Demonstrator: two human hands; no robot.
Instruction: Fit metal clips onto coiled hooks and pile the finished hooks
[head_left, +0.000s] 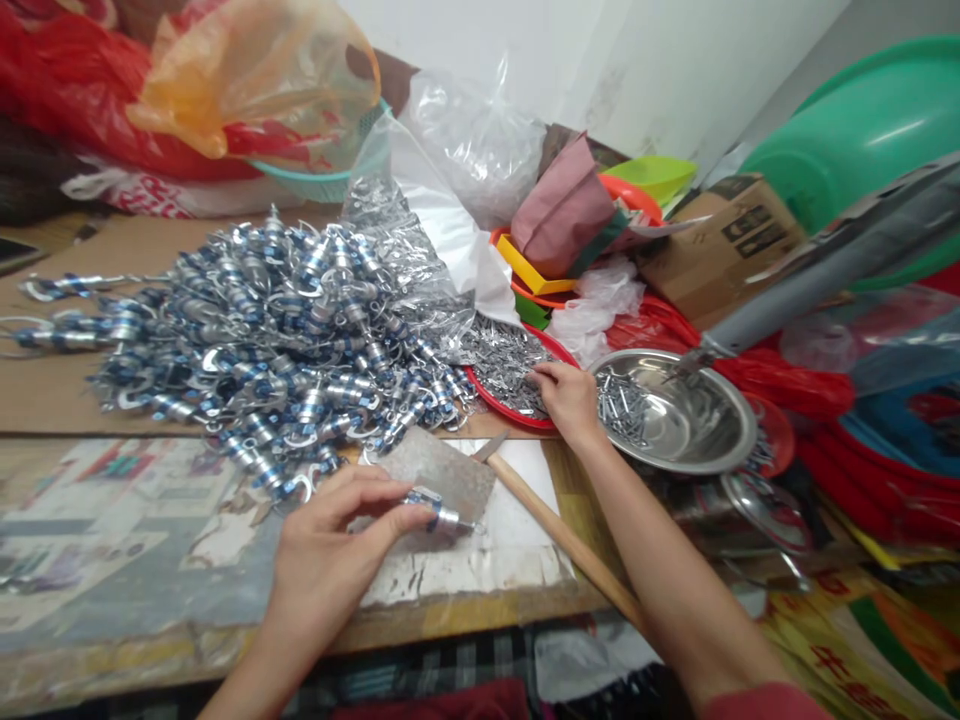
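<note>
Spreading along the worktop (pixel 232 580), the supplies curve around its front middle, probably so both hands can reach them. The large pile of blue-and-silver pieces (pixel 300 310) lies toward the left and back; the steel bowl (pixel 686 420) and the red dish (pixel 517 416), both holding small metal pins (pixel 502 375), sit to its right. Slanting from the metal slab (pixel 446 470) to the front edge, the wooden-handled tool (pixel 562 535) has its handle end by the right forearm, perhaps to leave it handy. The left hand (pixel 322 540) pinches a single piece (pixel 448 516), thumb and index finger nearly closed around its blue part, apparently leaving its narrow silver end exposed. That piece is by the slab, near the front edge's middle, its long axis running rightward and slightly frontward, the tip toward the right edge. At the dish, the right hand (pixel 574 400) has its fingers drawn close together; whether they grip a pin, I cannot tell.
</note>
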